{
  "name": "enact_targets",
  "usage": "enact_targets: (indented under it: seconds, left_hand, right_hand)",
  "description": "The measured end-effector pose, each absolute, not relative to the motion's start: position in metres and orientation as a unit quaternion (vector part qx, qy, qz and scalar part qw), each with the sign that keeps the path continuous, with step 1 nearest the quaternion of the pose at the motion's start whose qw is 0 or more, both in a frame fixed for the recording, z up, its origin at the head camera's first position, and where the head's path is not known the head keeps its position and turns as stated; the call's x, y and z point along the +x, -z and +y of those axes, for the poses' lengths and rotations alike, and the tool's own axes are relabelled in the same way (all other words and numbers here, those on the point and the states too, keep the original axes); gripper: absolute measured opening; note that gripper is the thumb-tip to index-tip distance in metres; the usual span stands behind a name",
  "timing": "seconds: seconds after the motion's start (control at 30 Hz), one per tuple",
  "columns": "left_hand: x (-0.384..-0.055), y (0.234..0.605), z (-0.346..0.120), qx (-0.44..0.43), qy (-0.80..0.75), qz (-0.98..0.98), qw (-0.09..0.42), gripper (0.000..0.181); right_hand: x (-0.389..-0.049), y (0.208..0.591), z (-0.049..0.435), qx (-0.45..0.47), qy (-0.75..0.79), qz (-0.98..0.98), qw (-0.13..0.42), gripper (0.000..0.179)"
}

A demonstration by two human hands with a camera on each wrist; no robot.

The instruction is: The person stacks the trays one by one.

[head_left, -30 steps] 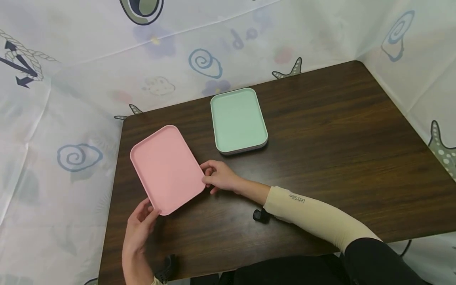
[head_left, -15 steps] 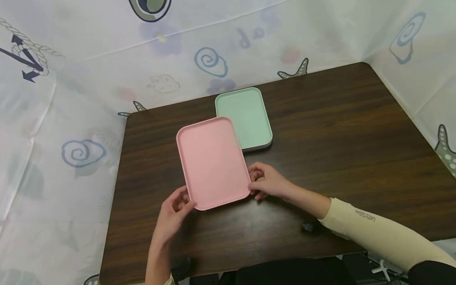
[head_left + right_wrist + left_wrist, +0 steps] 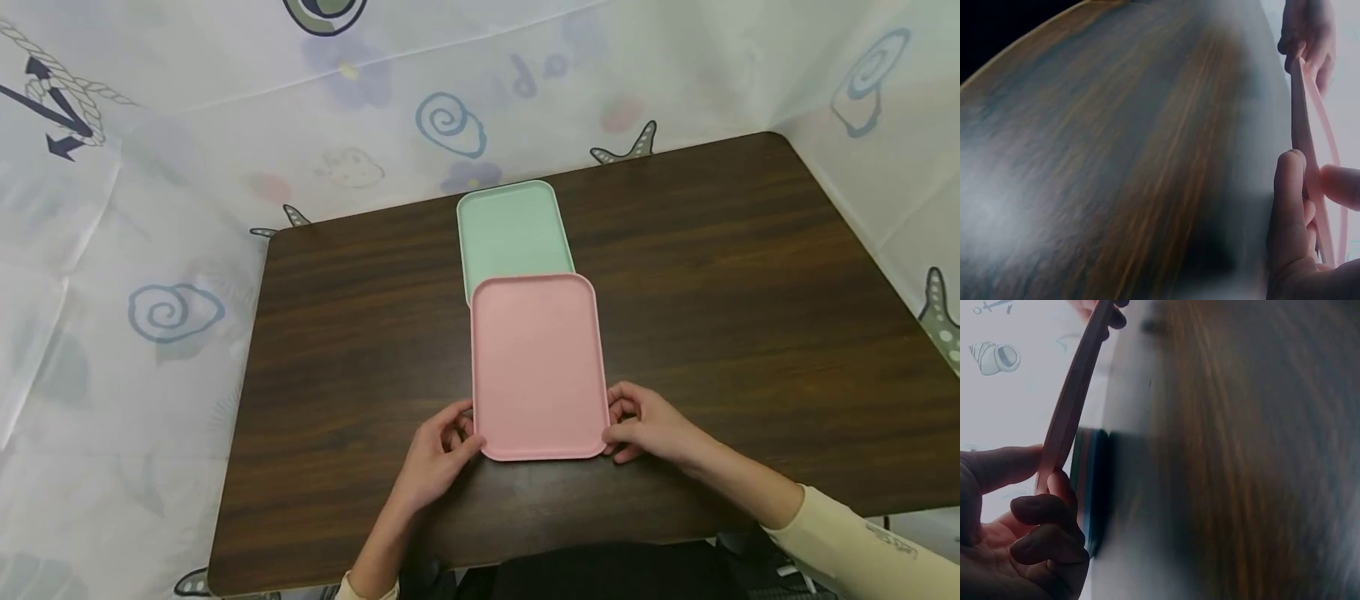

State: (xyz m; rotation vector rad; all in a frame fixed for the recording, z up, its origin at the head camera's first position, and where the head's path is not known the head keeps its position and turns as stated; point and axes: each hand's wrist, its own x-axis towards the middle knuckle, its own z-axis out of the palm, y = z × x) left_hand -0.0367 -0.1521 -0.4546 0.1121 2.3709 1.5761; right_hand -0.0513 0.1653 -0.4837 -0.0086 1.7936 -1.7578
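A pink rectangular tray (image 3: 538, 367) with a low rim is held between both hands, raised above the table. My left hand (image 3: 437, 457) pinches its near left corner, thumb on top and fingers beneath, as the left wrist view also shows. At the near right corner my right hand (image 3: 647, 425) pinches the rim the same way. Behind it lies a mint green tray (image 3: 513, 229), whose near part is hidden by the pink one. In the left wrist view, a stack of trays (image 3: 1090, 487) with edges in several colours sits on the table beyond my left fingers.
The dark wooden table (image 3: 750, 333) has a patterned white curtain (image 3: 180, 208) along its back and sides. Its near edge runs just in front of the person's dark clothing (image 3: 622, 571).
Both hands have carried the pink tray from the left side of the table to the right and turned it straighter. It now overlaps the near part of the green tray in view.
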Motion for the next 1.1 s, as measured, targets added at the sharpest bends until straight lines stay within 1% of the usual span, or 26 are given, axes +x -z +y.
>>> enact_targets:
  seconds: [0.13, 0.23, 0.4, 0.47, 0.77, 1.1]
  left_hand:
    - [-0.038, 0.452, -0.145, 0.033, -0.547, 0.821, 0.161, 0.041]
    - [-0.039, 0.465, -0.146, 0.024, -0.548, 0.821, 0.158, 0.042]
    - [-0.043, 0.492, -0.15, 0.018, -0.54, 0.831, 0.133, 0.043]
    - [-0.045, 0.496, -0.151, 0.021, -0.535, 0.835, 0.122, 0.042]
    - [-0.054, 0.498, -0.148, 0.03, -0.531, 0.842, 0.089, 0.043]
    - [-0.071, 0.5, -0.142, 0.018, -0.55, 0.834, 0.042, 0.049]
  right_hand:
    - [-0.053, 0.486, 0.172, 0.0, 0.661, 0.683, 0.31, 0.043]
    - [-0.056, 0.486, 0.172, 0.0, 0.655, 0.687, 0.314, 0.042]
    - [-0.064, 0.486, 0.17, -0.003, 0.652, 0.693, 0.309, 0.042]
    - [-0.067, 0.486, 0.169, -0.003, 0.651, 0.696, 0.304, 0.042]
    - [-0.076, 0.489, 0.167, 0.006, 0.655, 0.694, 0.298, 0.042]
    - [-0.092, 0.488, 0.166, 0.012, 0.668, 0.695, 0.267, 0.044]
